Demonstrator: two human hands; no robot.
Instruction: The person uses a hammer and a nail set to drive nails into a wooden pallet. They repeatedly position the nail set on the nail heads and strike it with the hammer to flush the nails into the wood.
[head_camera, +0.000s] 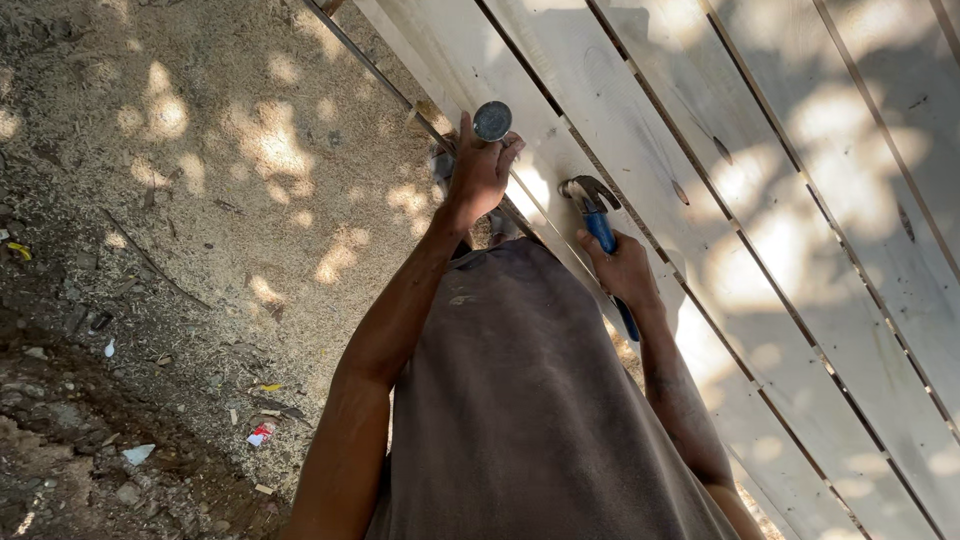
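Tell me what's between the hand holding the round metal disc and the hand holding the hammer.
Only bare white fence board lies between the left hand with the disc and the right hand with the hammer, in the head view.

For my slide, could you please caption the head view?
Left hand holds a round metal disc against white fence boards; right hand grips a blue-handled claw hammer.

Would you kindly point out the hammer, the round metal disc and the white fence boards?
hammer (600, 225): head view, on its blue handle.
disc (492, 121): head view, on its flat face.
fence boards (800, 200): head view, on a sunlit board.
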